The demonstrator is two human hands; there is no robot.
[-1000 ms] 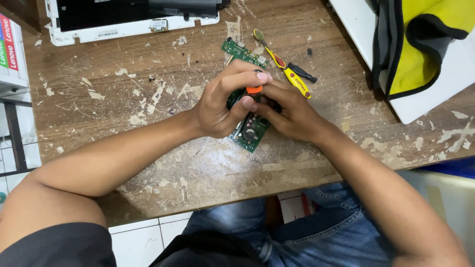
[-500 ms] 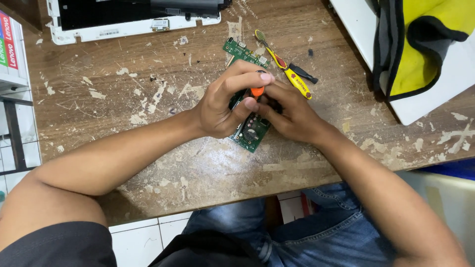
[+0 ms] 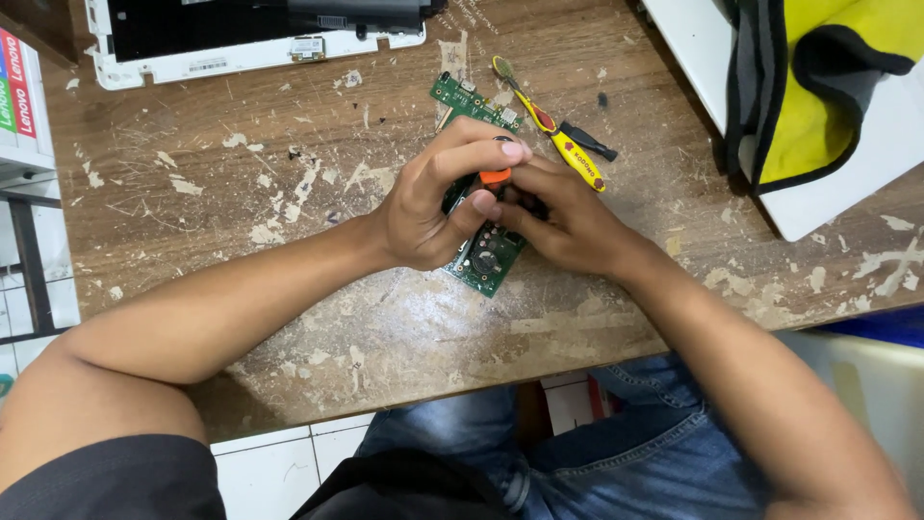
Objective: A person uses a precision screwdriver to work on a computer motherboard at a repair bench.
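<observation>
Gripped between both hands, left [image 3: 428, 207] and right [image 3: 568, 221], an orange-tipped tool [image 3: 495, 177] is pressed onto a green board [image 3: 486, 260] at mid-table [image 3: 289, 144]. Nothing has shifted since earlier. Beyond the board lie a yellow screwdriver [image 3: 563, 144] and a white laptop [image 3: 250, 34]; far left, a white box [image 3: 17, 101] with coloured stripes.

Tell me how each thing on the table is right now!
Left hand: curled around an orange-handled tool.
Right hand: fingers meeting the left hand over the board.
Green circuit board under the hands: flat on the table, partly covered.
Second green circuit board: lying loose.
Yellow-handled screwdriver: lying untouched.
White laptop: opened up.
</observation>
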